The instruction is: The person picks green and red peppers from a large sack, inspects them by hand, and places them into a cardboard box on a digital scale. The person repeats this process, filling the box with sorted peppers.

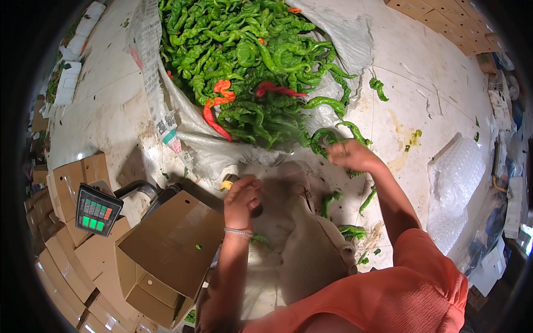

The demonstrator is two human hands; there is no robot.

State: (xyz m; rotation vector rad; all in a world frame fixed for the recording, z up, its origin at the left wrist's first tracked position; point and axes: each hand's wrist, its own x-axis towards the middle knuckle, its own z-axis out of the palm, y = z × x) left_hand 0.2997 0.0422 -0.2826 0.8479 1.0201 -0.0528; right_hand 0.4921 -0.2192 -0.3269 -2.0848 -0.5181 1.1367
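A large heap of green chili peppers (241, 54) lies on an opened white woven sack (195, 154) before me, with a few red and orange peppers (216, 120) among them. My right hand (352, 155) is at the heap's lower right edge, beside curled green peppers (322, 141); its fingers are blurred, and whether it holds one cannot be told. Below the sack's near edge, my left hand (242, 200) has its fingers loosely curled, with no pepper visible in it. A bracelet circles that wrist.
An open cardboard box (170, 245) stands at left beside a digital scale display (99, 209). Stacked cartons (62, 266) fill the lower left. Loose peppers (367, 201) lie on the tile floor. Bubble wrap (456, 187) lies at right; more cartons (449, 23) stand at upper right.
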